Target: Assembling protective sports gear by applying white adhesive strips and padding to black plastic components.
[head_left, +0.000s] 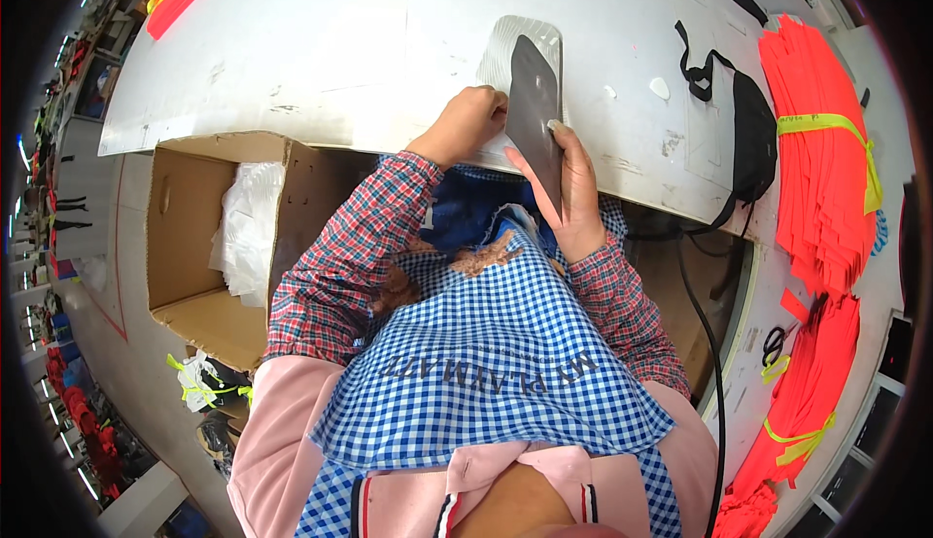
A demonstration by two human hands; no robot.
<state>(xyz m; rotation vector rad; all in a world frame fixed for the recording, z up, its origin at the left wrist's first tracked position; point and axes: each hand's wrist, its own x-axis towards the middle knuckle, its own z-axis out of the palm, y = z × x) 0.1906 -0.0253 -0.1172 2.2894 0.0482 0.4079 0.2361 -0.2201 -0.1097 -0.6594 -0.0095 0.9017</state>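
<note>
My right hand point(573, 183) grips a flat dark grey piece point(533, 101) with a rounded, tapered top, thumb on one side and fingers on the other. The piece stands tilted up at the table's near edge. Beside its left edge is my left hand point(462, 125), its fingers curled in a closed pinch. Whatever those fingers hold, if anything, is hidden. Behind the grey piece lies a pale, finely ribbed plate point(494, 49) with rounded corners, partly covered by it.
The white table point(340, 52) spans the front. A cardboard box point(209, 149) holding clear plastic bags point(250, 232) stands below its edge at left. Bundled orange-red strips point(821, 178), a black pouch point(751, 139) with straps, scissors point(774, 346) and a hanging black cable point(717, 373) are on the right.
</note>
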